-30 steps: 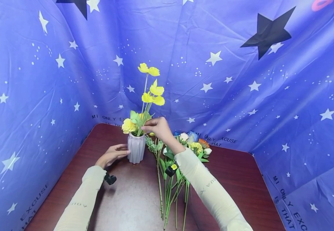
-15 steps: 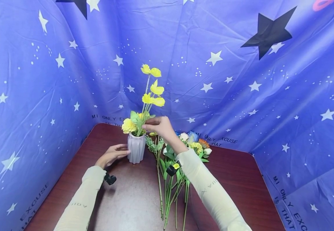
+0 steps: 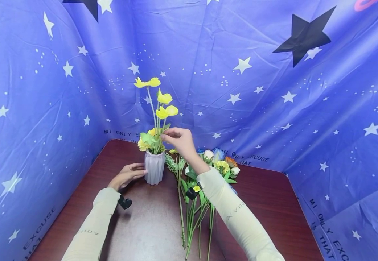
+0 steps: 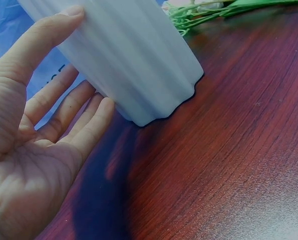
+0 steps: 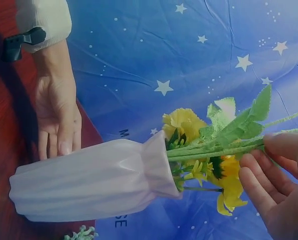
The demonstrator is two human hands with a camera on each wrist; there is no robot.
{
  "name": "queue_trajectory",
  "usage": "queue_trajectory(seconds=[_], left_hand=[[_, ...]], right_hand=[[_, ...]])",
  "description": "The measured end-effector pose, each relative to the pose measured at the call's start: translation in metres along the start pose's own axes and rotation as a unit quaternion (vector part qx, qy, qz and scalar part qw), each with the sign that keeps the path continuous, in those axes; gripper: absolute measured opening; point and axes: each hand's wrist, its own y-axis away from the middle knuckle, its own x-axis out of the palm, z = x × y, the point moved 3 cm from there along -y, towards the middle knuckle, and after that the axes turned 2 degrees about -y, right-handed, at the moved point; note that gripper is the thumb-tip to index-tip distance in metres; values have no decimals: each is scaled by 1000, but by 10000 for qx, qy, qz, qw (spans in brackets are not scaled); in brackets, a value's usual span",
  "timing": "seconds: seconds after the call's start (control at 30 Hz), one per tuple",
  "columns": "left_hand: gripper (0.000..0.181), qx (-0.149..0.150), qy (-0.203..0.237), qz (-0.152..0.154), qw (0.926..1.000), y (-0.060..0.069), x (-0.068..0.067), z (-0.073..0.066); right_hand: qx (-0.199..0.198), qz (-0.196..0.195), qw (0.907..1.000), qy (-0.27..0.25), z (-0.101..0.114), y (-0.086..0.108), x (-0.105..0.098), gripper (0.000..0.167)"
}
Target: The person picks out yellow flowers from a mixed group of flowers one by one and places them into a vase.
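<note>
**Tall yellow flowers [image 3: 164, 98] stand in a pale vase [image 3: 154, 168], stems [image 5: 214, 150] pinched by the right hand [image 3: 180, 140]**

The tall flowers rise above the vase with their blooms at several heights, the topmost leaning to the left. Their green stems run down into the vase's mouth, with broad green leaves [image 5: 251, 115] partway up. Lower ruffled yellow blooms [image 3: 143, 144] sit close to the rim, mostly on its left side. The vase, pale lilac and fluted, stands upright on the table [image 3: 143, 221], left of centre and toward the far edge.

The right hand comes in from the right above the rim, thumb and fingertips pinching at the stems; exactly how many are caught between them I cannot tell. The left hand [image 3: 128, 175] is at the vase's left side, its thumb and fingers extended and lightly touching the wall rather than wrapped round it.

Just right of the vase lies a leafy sprig [image 3: 172, 162]. Beside it, partly under the right forearm, other flowers lie with their long stalks [image 3: 192, 217] toward the near edge; at their far end are a white rose [image 3: 208, 156], a blue bloom [image 3: 218, 154], an orange bloom [image 3: 231, 161] and a yellow bloom [image 3: 221, 167].

Both forearms wear pale sleeves [image 3: 89, 224]. Blue-violet cloth [image 3: 189, 43] printed with stars surrounds the table's far, left and right sides.
</note>
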Motion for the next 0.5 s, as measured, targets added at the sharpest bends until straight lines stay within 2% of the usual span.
queue_trajectory(seconds=[0.5], left_hand=[[67, 0, 6, 3, 10000, 1, 0, -1]], right_hand=[[8, 487, 9981, 368, -9, 2, 2, 14]])
